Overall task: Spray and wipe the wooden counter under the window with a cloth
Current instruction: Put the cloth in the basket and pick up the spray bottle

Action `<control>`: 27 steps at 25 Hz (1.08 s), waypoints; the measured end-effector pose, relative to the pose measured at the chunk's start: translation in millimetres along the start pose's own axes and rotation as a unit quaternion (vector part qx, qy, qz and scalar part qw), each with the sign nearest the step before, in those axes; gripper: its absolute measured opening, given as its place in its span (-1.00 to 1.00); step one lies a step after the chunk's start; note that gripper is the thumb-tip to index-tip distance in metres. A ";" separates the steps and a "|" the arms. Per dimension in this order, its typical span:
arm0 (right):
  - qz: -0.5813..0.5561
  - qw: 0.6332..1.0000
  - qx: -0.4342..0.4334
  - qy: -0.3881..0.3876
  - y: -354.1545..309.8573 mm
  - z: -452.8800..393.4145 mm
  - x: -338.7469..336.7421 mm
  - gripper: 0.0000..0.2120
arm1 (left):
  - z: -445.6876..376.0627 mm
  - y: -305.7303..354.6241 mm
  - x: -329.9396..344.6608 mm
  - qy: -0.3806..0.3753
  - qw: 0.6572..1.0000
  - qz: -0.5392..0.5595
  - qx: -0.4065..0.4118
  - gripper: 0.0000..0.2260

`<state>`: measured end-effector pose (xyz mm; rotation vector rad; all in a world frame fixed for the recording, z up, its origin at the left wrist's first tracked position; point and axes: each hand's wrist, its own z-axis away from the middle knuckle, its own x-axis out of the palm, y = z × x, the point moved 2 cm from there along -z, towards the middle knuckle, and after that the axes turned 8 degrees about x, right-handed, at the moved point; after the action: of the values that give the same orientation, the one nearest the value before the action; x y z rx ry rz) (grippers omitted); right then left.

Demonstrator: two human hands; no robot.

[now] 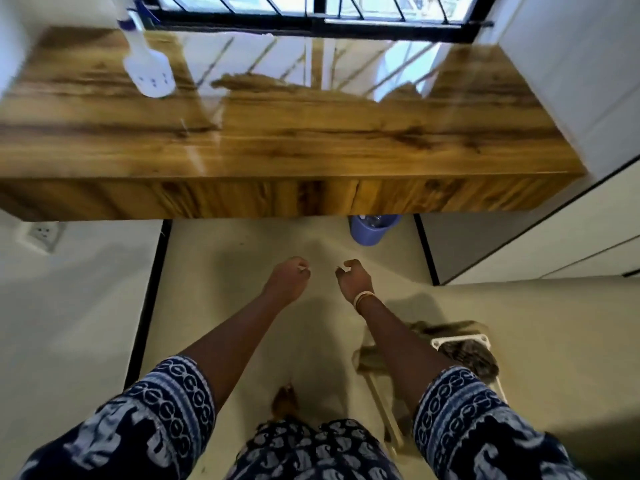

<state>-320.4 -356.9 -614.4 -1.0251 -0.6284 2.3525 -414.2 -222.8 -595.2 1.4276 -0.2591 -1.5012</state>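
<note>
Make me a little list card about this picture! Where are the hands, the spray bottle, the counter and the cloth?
left hand: empty, loosely curled, held over the floor in front of the counter
right hand: empty, loosely curled, bangles at the wrist
spray bottle: on the counter, far left, near the window
wooden counter: shiny, reflects the window
cloth: brownish fabric lies on a white stool low right; blurred, may be it
bucket: blue, under the counter

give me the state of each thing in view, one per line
white spray bottle: standing on the counter, untouched
glossy wooden counter: shiny, reflecting the window
left hand: empty, loosely curled
right hand: empty, loosely curled
blue bin: on the floor under the counter
</note>
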 end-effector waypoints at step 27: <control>0.017 0.928 -0.356 -0.108 -482.1 -79.5 92.6 -0.81 | -181.4 -51.8 -354.4 0.298 0.954 0.002 -0.039 -0.74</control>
<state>-192.7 87.4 -431.3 -1.0549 -1.6412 2.3159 -359.6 151.7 -461.2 1.7365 0.1687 -1.0005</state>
